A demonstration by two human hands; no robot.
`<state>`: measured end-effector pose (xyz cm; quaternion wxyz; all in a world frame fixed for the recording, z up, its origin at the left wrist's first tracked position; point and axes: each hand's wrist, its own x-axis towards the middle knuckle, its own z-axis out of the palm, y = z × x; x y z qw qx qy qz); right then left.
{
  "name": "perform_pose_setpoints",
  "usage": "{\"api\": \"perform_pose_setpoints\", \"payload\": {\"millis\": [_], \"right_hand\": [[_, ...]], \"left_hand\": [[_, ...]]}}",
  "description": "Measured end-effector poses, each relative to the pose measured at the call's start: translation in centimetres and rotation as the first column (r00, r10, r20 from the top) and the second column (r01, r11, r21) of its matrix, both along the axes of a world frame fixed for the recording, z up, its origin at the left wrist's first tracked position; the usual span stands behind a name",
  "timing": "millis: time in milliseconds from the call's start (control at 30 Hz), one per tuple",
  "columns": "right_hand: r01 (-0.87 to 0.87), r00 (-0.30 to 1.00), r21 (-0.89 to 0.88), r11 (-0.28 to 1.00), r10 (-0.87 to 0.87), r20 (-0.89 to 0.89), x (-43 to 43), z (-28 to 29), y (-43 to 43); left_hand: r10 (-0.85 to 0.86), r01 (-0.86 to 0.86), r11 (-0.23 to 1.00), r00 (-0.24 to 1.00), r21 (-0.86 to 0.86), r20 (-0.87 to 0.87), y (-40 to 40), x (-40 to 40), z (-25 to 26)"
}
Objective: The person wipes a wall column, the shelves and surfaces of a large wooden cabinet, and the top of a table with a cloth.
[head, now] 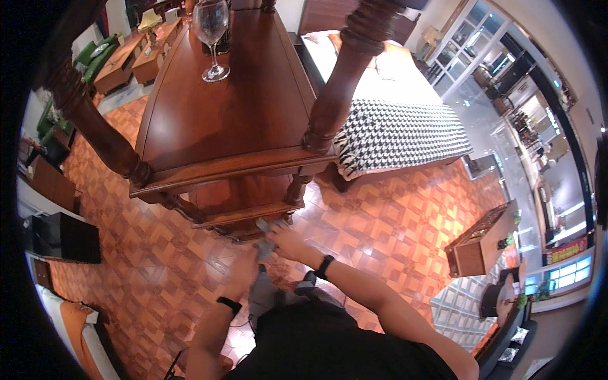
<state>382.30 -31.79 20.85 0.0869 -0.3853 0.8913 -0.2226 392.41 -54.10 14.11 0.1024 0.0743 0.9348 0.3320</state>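
Note:
A small grey cloth (266,248) hangs between my two hands, blurred by motion. My right hand (290,243) grips it from the right, and one end of the cloth sticks up past the fingers. At its lower left, my left hand (241,270) holds the cloth at the fingertips; the hand is blurred. Just beyond the hands stands a dark wooden shelf unit (228,114) with turned posts. On its upper board stands an upright wine glass (213,42), with a dark object partly hidden behind it.
A turned post (339,90) rises at the shelf's right and another post (95,123) at its left. Behind it to the right is a bed with a houndstooth throw (403,135). A wooden cabinet (482,247) stands at right, a black box-shaped piece (64,237) at left.

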Motion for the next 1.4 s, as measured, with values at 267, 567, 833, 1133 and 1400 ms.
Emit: {"api": "perform_pose_setpoints", "payload": {"millis": [267, 567, 833, 1133, 1400], "right_hand": [[-0.106, 0.872, -0.052, 0.993, 0.118, 0.474, 7.4, -8.8, 16.0], [-0.088, 0.921, -0.44, 0.894, -0.095, -0.377, 0.3, 22.9, 15.4], [-0.29, 0.583, -0.33, 0.898, -0.107, -0.805, -4.9, 31.0, 7.6], [-0.158, 0.638, -0.245, 0.957, -0.091, -0.765, -5.0, 28.1, 7.1], [-0.119, 0.626, -0.305, 0.945, -0.167, -0.762, -4.8, 27.3, 4.2]], "left_hand": [[-0.362, 0.296, 0.894, 0.919, 0.338, 0.154, 12.2, 2.4, 4.1], [-0.049, -0.031, 0.997, 0.519, -0.076, -0.853, 13.2, -3.2, 28.3], [-0.002, -0.308, 0.94, 0.42, -0.144, -0.908, 8.1, -10.3, 33.9], [-0.006, -0.333, 0.919, 0.518, -0.208, -0.855, 8.8, -10.7, 33.6], [0.059, -0.356, 0.914, 0.59, -0.194, -0.806, 7.2, -8.6, 34.1]]}}
